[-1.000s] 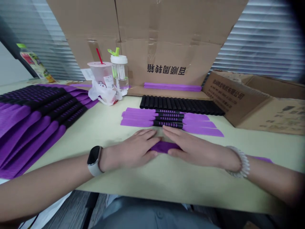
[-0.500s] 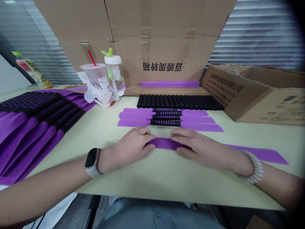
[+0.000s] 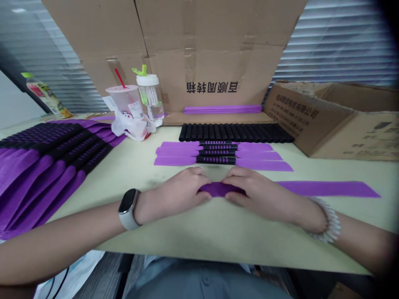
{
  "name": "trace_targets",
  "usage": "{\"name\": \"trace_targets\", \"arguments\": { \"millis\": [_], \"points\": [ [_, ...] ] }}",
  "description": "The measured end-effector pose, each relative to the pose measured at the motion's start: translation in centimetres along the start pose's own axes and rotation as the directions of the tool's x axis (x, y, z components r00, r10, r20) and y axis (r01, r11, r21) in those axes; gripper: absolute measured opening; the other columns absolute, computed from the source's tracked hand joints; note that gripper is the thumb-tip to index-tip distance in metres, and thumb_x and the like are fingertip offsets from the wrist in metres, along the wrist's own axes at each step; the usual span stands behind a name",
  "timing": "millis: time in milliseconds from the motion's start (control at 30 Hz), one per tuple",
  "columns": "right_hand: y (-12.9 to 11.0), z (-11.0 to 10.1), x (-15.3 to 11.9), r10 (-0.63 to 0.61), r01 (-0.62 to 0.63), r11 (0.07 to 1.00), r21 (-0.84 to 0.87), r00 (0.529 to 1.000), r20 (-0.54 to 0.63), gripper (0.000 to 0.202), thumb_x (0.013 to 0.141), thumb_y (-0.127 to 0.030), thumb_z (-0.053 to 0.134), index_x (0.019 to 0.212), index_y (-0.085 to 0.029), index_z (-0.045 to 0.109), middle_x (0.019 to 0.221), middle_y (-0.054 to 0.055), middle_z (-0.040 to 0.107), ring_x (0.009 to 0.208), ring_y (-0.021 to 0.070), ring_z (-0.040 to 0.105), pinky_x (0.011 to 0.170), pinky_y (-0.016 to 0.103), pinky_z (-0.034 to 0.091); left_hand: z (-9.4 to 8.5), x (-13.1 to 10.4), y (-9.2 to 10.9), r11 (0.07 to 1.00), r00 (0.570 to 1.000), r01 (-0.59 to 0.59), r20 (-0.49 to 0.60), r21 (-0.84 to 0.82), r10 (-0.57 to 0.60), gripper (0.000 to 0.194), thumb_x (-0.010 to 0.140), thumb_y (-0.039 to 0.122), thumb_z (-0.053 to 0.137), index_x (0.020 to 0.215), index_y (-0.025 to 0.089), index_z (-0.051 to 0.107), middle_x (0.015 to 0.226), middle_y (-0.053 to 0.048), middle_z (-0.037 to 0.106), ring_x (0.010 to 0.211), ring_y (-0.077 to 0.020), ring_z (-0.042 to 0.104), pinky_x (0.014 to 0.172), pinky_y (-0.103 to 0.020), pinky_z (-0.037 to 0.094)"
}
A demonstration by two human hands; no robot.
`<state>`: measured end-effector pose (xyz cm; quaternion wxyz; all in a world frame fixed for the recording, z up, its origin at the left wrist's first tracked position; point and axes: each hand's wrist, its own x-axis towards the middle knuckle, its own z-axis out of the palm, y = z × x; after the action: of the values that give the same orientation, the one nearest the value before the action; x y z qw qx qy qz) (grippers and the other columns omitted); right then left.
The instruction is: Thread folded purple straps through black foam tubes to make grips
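Between my two hands is a purple webbing strap (image 3: 330,189), whose long flat end runs out to the right beyond my right wrist. My left hand (image 3: 183,189) pinches the strap near its left end, fingers closed over it. My right hand (image 3: 254,191) grips it a short way to the right, thumb below and fingers above. The piece of strap between the hands looks slightly bunched. Just beyond my hands lie several finished-looking purple straps (image 3: 177,160) with black slotted sleeves (image 3: 215,160) around their middles.
Behind the straps is a row of black ribbed tubes (image 3: 233,133), then a stack of flat purple straps (image 3: 222,109). A pile of sleeved straps (image 3: 59,174) lies left. A bagged cup (image 3: 126,104), a water bottle (image 3: 151,97), a drink bottle (image 3: 46,95) and a cardboard box (image 3: 336,120) stand around.
My hands have come closer together on the strap, the left one moving right. The strap's right end has swung away from me and now lies straighter.
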<state>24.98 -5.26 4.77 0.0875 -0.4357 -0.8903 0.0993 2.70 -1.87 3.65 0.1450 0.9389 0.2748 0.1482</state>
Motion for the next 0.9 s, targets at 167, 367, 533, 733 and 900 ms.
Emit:
{"name": "trace_targets", "arguments": {
  "millis": [167, 367, 533, 733, 900],
  "points": [
    [-0.1, 0.0, 0.1, 0.017, -0.016, 0.999, -0.027, 1.000, 0.009, 0.016, 0.089, -0.019, 0.054, 0.097, -0.017, 0.067, 0.091, 0.006, 0.059, 0.088, 0.0203, 0.056, 0.081, 0.036, 0.047, 0.8, 0.3, 0.1, 0.999, 0.998, -0.033, -0.048, 0.009, 0.033, 0.015, 0.088, 0.021, 0.059, 0.099, 0.017, 0.068, 0.085, -0.006, 0.063, 0.085, -0.0222, 0.058, 0.078, -0.035, 0.048],
    [-0.2, 0.1, 0.0, 0.019, -0.018, 1.000, 0.004, 1.000, -0.009, 0.014, 0.088, -0.019, 0.056, 0.095, -0.017, 0.068, 0.092, 0.005, 0.060, 0.088, 0.0193, 0.056, 0.081, 0.036, 0.047, 1.3, -0.2, -0.4, 1.000, 0.995, -0.018, -0.100, -0.013, 0.016, 0.015, 0.088, 0.024, 0.060, 0.098, 0.016, 0.068, 0.090, -0.007, 0.062, 0.086, -0.0210, 0.059, 0.080, -0.035, 0.049],
    [-0.4, 0.4, 0.1, -0.009, 0.009, 0.999, -0.053, 1.000, -0.005, 0.015, 0.088, -0.016, 0.056, 0.096, -0.014, 0.068, 0.091, 0.007, 0.059, 0.088, 0.0210, 0.056, 0.082, 0.039, 0.048, 1.7, -0.2, -0.2, 0.999, 0.992, 0.000, -0.129, -0.038, -0.005, 0.016, 0.087, 0.023, 0.060, 0.098, 0.015, 0.068, 0.089, -0.007, 0.062, 0.084, -0.0211, 0.058, 0.078, -0.035, 0.050],
    [-0.7, 0.3, 0.2, -0.018, 0.017, 0.997, -0.079, 1.000, -0.009, 0.015, 0.087, -0.012, 0.056, 0.094, -0.013, 0.069, 0.088, 0.007, 0.060, 0.084, 0.0211, 0.057, 0.079, 0.038, 0.049, 2.0, -0.3, -0.2, 0.997, 0.989, 0.012, -0.149, -0.071, -0.023, 0.016, 0.087, 0.024, 0.060, 0.096, 0.014, 0.068, 0.087, -0.006, 0.060, 0.083, -0.0201, 0.058, 0.078, -0.035, 0.049],
    [-0.7, 0.4, 0.2, -0.027, 0.025, 0.998, -0.056, 0.999, -0.023, 0.016, 0.085, -0.011, 0.057, 0.094, -0.014, 0.070, 0.087, 0.006, 0.061, 0.084, 0.0207, 0.057, 0.076, 0.035, 0.048, 1.9, -0.4, 0.0, 0.995, 0.988, 0.018, -0.149, -0.096, -0.033, 0.013, 0.085, 0.022, 0.062, 0.093, 0.015, 0.070, 0.082, -0.004, 0.060, 0.078, -0.0178, 0.058, 0.074, -0.031, 0.048]
  ]
}}
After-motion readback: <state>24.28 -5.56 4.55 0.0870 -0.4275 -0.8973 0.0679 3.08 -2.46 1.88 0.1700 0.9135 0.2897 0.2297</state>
